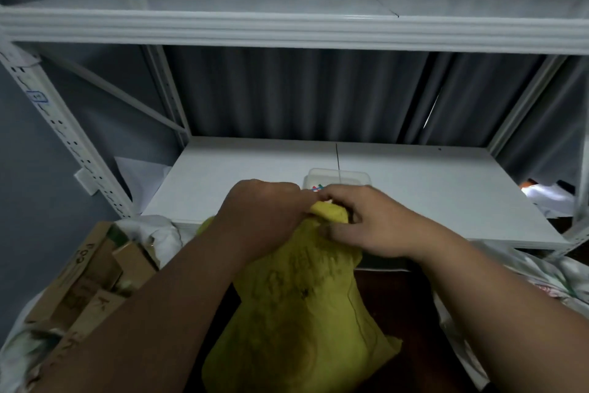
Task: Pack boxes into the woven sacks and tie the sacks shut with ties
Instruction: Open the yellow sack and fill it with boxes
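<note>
- White metal shelving rack (287, 29) straight ahead; lower shelf (414, 195) carries a clear plastic tub (338, 176) with coloured bits inside, probably the ties.
- Yellow woven sack (302, 313) standing full below the shelf edge, neck bunched at the top.
- Open white sack of cardboard boxes (92, 281) at left, not yet closed.
- Left hand (264, 217) curled tight round the gathered neck.
- Right hand (366, 223) pinching the neck top, fingers bent.
- Step looks like tying shut; no tie visible on the neck, possibly hidden by fingers.
- Next likely needs one hand holding the bunch, the other wrapping and cinching a tie.
</note>
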